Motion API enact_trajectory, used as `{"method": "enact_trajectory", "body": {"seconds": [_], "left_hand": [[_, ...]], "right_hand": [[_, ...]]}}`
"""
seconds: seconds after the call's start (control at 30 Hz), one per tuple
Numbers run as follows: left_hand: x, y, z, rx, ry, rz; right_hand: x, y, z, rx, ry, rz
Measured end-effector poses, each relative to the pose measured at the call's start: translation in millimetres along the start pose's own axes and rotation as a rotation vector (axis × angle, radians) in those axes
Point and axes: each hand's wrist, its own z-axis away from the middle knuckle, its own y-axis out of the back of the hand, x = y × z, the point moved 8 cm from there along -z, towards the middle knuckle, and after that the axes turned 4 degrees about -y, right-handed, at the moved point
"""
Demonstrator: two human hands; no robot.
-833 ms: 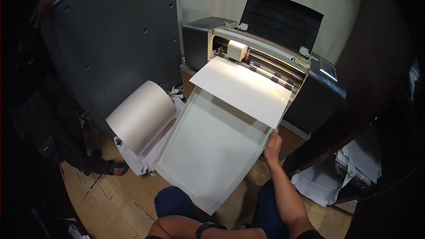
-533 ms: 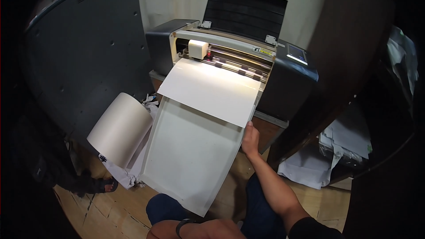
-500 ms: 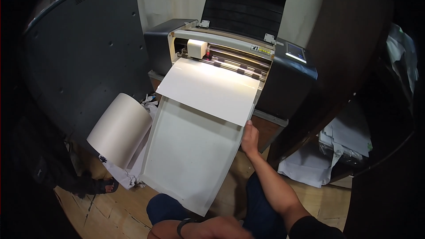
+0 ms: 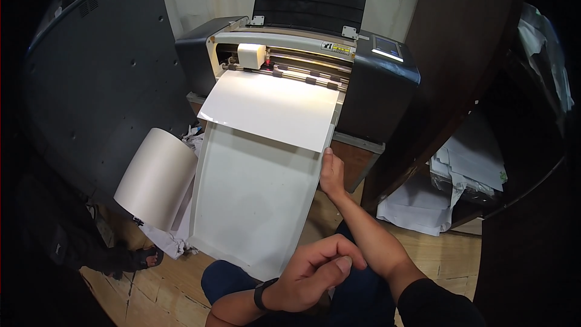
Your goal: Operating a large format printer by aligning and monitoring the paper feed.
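A cutting plotter stands ahead with its black lid raised. A white sheet comes out from under its rollers and lies over the top of a pale, shallow tray, which slopes down toward my knees. My right hand grips the tray's right edge, thumb on the rim close to the sheet's near right corner. Above my lap, my left hand is closed, fingers curled and thumb pressed toward them. Whatever may be inside it is hidden. A dark band circles that wrist.
On the left stands a large roll of white material, with crumpled paper beneath it. A dark grey panel rises behind. Another person's sandalled foot is at lower left. Stacked sheets fill a dark shelf on the right.
My left hand has risen from the lower edge into fuller view, fingers curled. The view has shifted, so the plotter appears further left and higher. My right hand keeps its hold on the tray.
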Motion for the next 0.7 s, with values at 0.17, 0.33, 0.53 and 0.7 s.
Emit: {"method": "enact_trajectory", "body": {"seconds": [0.17,0.33,0.53,0.7], "left_hand": [[0.8,1.3,2.1,0.003,-0.007,0.021],[1.3,4.0,1.2,0.023,-0.004,0.058],[13.9,-1.8,-2.1,-0.037,-0.157,-0.191],[42.3,-65.7,16.3,-0.676,-0.419,-0.116]], "right_hand": [[-7.1,-0.5,0.2,-0.007,0.015,-0.033],[1.0,-0.3,-2.6,-0.019,0.008,0.013],[-4.2,-2.6,-0.2,-0.022,-0.002,0.003],[-3.4,2.5,0.9,-0.014,-0.013,0.02]]}}
